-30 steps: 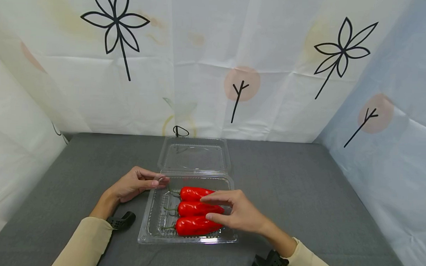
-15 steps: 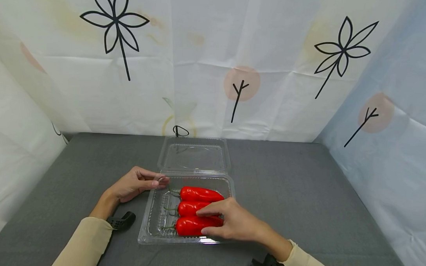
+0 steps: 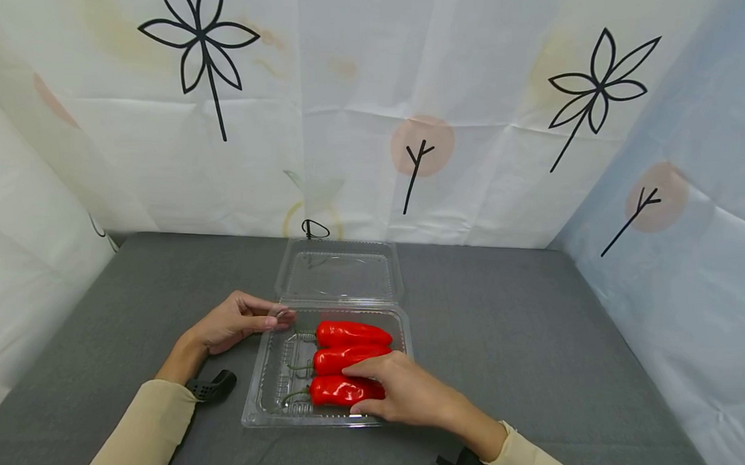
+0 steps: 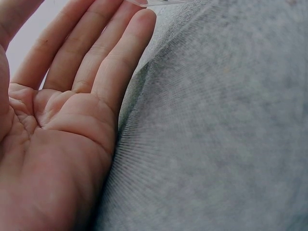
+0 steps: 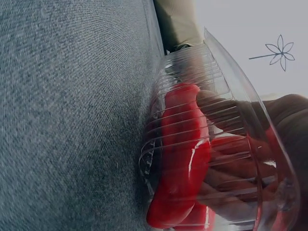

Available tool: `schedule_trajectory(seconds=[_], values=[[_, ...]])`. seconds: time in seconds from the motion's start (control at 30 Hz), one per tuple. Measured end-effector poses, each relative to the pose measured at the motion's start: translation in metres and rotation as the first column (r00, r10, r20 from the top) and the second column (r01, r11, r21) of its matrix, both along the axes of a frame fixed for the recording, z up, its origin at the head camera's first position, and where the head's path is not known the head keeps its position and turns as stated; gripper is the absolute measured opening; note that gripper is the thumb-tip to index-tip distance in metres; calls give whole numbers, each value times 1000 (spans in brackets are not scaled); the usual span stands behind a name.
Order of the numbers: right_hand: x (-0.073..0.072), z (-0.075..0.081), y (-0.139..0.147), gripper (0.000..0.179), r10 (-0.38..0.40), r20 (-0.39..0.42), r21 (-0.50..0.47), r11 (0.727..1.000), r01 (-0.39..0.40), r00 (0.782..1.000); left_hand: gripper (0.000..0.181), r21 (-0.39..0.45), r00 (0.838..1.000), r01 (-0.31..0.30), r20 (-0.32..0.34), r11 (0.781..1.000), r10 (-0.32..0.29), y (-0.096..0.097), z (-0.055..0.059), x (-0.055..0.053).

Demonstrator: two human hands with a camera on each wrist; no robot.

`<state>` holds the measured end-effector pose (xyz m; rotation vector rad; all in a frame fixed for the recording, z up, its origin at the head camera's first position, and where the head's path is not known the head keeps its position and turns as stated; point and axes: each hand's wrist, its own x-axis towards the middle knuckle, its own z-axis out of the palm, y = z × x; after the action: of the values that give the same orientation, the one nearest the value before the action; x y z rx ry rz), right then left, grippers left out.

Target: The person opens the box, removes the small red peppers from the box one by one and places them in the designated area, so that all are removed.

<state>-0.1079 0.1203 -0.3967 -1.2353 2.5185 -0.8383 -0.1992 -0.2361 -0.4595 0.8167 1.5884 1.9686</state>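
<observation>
Three long red peppers lie side by side in a clear plastic clamshell container (image 3: 254, 392), stems to the left: a far pepper (image 3: 353, 334), a middle pepper (image 3: 334, 360) and a near pepper (image 3: 330, 390). My right hand (image 3: 406, 391) grips the near pepper by its right end, thumb in front and fingers behind. Through the ribbed wall in the right wrist view, a pepper (image 5: 184, 139) shows beside the right fingers. At the container's back left corner, my left hand (image 3: 234, 323) pinches the rim. The left palm (image 4: 62, 134) faces the camera in the left wrist view.
The container's hinged lid (image 3: 340, 272) lies folded back toward the rear curtain (image 3: 363, 157). Grey cloth (image 3: 499, 319) covers the table. White printed curtains stand along the back and both sides.
My right hand has moved left and toward the front edge, fingers now closed round the near pepper. All three peppers have shifted slightly backward. The left hand stays in place.
</observation>
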Motion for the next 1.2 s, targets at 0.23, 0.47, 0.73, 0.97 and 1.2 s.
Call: schedule_trajectory(seconds=[0.23, 0.47, 0.73, 0.97, 1.2], values=[[1, 0, -3, 49, -13, -30, 21, 1000, 13, 999, 33, -7, 1000, -1, -6, 1000, 1, 0, 0, 0], [2, -2, -7, 44, -46, -67, 21, 999, 48, 997, 33, -23, 1000, -21, 16, 1000, 22, 0, 1, 1], [3, -3, -6, 38, -59, -66, -3, 998, 59, 996, 33, -22, 1000, -13, 3, 1000, 13, 0, 0, 1], [0, -2, -2, 41, -56, 34, -164, 985, 61, 998, 34, -14, 1000, -12, 5, 1000, 12, 0, 1, 1], [-4, 6, 5, 41, -97, 94, -382, 916, 126, 991, 34, 6, 1000, -2, 2, 1000, 2, 0, 1, 1]])
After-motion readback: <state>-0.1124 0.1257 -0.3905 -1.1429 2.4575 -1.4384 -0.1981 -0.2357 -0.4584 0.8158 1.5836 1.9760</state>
